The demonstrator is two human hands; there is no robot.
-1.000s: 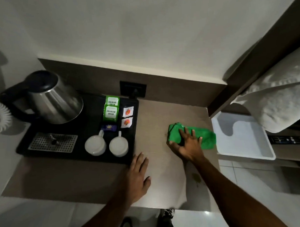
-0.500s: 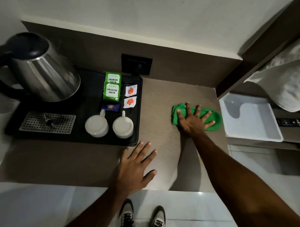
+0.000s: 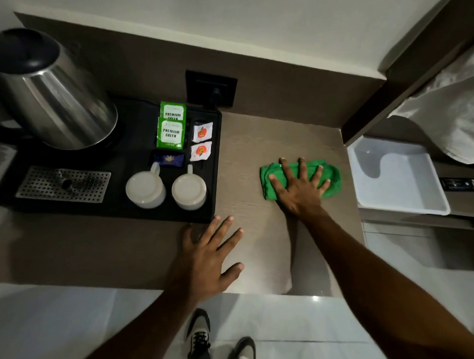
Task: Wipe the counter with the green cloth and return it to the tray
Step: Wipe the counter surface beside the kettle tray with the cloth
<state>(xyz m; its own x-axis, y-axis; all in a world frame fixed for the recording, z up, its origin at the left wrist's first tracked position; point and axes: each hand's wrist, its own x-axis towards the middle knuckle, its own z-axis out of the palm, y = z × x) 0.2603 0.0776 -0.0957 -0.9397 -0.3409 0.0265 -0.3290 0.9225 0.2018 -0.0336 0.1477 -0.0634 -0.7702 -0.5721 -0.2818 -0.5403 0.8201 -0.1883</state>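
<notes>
A folded green cloth (image 3: 334, 180) lies on the brown counter (image 3: 245, 152), close to its right edge. My right hand (image 3: 298, 188) presses flat on the cloth with fingers spread, covering its middle. My left hand (image 3: 209, 255) rests flat on the counter near the front edge, fingers apart, holding nothing. An empty white tray (image 3: 403, 197) sits just right of the counter on a lower shelf.
A black tray (image 3: 122, 162) at the left carries a steel kettle (image 3: 53, 97), two upturned white cups (image 3: 146, 188), green tea packets (image 3: 171, 130) and sachets. A wall socket (image 3: 211, 86) is behind it. A white pillow (image 3: 448, 118) lies at the right. My shoes show below the counter edge.
My right hand has gone from gripping the cloth's left part to lying flat across it with fingers spread, and the cloth has shifted slightly. The left hand stays on the counter. My head has moved closer.
</notes>
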